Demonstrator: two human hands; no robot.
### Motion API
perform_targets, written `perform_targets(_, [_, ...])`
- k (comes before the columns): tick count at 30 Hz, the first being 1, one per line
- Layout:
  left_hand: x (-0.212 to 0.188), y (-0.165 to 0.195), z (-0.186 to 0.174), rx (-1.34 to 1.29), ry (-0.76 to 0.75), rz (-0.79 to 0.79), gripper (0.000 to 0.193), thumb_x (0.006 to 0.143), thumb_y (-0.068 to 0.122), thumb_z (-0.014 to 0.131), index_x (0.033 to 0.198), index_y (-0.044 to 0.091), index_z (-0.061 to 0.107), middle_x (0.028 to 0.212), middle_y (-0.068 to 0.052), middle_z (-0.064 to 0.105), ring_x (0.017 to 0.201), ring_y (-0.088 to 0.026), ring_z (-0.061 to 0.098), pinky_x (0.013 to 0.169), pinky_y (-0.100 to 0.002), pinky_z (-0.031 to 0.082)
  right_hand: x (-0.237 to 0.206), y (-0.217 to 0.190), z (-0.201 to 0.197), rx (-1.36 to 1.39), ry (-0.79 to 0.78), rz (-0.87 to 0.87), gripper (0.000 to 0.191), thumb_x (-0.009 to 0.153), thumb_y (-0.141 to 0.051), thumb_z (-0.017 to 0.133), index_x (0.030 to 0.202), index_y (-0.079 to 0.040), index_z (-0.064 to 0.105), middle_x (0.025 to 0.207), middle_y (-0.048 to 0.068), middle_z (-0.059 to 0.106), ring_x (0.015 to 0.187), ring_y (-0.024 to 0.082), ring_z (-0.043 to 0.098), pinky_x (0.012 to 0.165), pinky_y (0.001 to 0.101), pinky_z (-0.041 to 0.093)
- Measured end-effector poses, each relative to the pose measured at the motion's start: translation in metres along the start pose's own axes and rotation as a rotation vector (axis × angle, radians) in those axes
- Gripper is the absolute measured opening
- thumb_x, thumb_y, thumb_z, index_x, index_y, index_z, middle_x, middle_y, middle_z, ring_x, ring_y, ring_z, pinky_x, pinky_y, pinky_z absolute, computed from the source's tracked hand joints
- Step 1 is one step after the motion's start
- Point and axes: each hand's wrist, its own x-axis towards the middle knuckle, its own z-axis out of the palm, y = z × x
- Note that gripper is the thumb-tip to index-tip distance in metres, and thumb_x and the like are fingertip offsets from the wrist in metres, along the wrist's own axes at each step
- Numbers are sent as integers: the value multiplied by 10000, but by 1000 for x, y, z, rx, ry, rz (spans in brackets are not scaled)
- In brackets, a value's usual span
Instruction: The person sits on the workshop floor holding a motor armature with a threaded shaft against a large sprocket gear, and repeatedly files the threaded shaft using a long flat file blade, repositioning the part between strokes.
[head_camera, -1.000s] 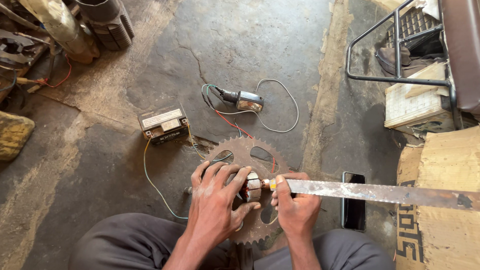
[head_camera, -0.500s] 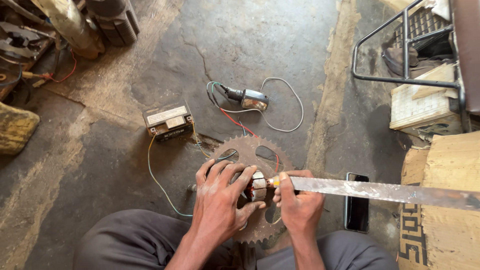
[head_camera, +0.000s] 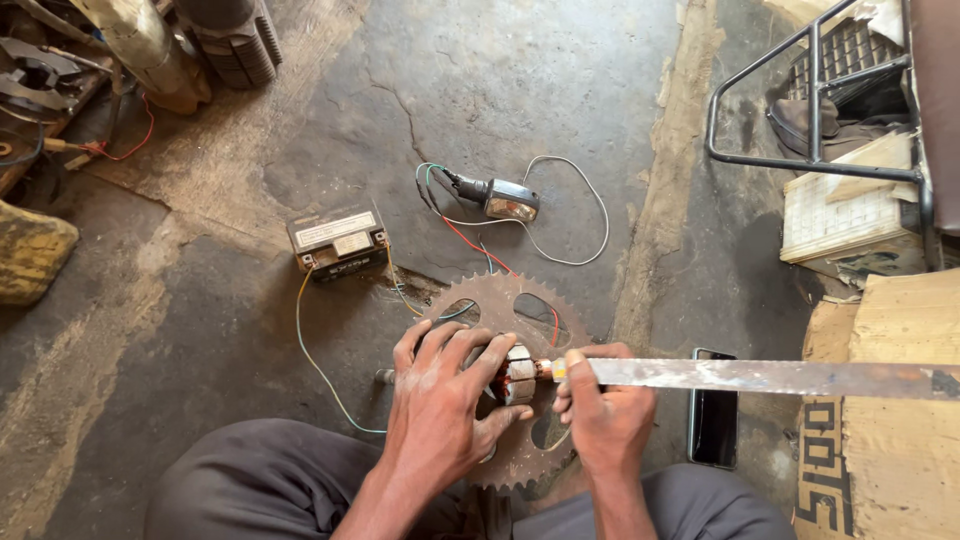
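My left hand (head_camera: 440, 410) grips the armature (head_camera: 517, 375) over the sprocket (head_camera: 500, 300) on the floor; my right hand (head_camera: 600, 420) pinches the blade (head_camera: 760, 376) against it. A slip could nick my fingers or windings.

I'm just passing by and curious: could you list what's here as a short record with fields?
Left hand: left hand grips a small wound motor core
Right hand: right hand holds a long flat metal blade against the core
Underneath: rusty toothed sprocket
Nearby: small battery, wired lamp, dark phone
Surface: cracked concrete floor
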Motion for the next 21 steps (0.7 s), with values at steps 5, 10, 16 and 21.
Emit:
perform_targets(5, [0, 0, -2, -4, -7, -3, 719, 644, 386, 888, 1272, 120, 661, 1202, -100, 655, 1223, -360, 537, 1095, -563, 291, -1, -1, 0, -28, 2, -8, 173, 905, -124, 696, 915, 38, 638, 616, 86, 652, 471, 105, 602, 389, 247, 476])
perform_targets(10, [0, 1, -2, -2, -13, -4, 714, 646, 380, 886, 1270, 118, 660, 1202, -93, 657, 1219, -354, 540, 1097, -569, 284, -2, 1, 1, 4, 6, -43, 179, 913, -133, 694, 935, 35, 638, 632, 80, 663, 491, 93, 612, 402, 239, 488])
perform_targets(16, [1, 0, -1, -2, -11, 1, 713, 650, 384, 884, 1275, 124, 661, 1200, -81, 659, 1220, -349, 543, 1104, -574, 283, -3, 0, -1, -25, -9, -60, 169, 916, -130, 691, 924, 33, 649, 625, 74, 665, 481, 95, 609, 400, 236, 481])
perform_targets(21, [0, 1, -2, -3, -16, -11, 719, 647, 388, 883, 1275, 120, 660, 1207, -89, 656, 1224, -354, 537, 1104, -574, 282, -4, -3, -1, -89, 20, -32, 154, 897, -125, 695, 900, 25, 659, 599, 73, 660, 464, 96, 606, 390, 239, 467])
